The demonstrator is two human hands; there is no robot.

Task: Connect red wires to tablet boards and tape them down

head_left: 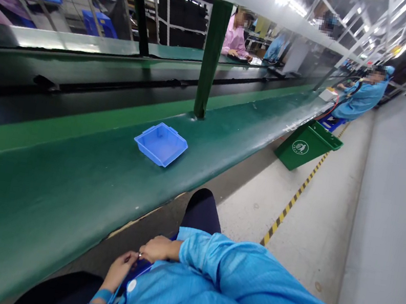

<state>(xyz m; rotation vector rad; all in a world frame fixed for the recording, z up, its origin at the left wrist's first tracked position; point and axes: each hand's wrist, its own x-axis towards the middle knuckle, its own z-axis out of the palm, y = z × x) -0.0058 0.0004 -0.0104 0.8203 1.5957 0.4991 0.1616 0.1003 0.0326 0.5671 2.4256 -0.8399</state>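
My two hands rest together in my lap, below the edge of the green workbench [65, 186]. My left hand [120, 269] and my right hand [158, 248] pinch a small dark object [137, 267] between their fingers; what it is cannot be made out. Both arms wear light blue sleeves. An empty blue plastic tray [161, 143] sits on the bench, well ahead of my hands and apart from them.
A green post [211, 60] rises from the bench behind the tray. A green waste bin [307, 144] stands on the floor beside the bench, next to a yellow-black floor stripe [291, 204]. Other workers [364, 93] sit further along the line.
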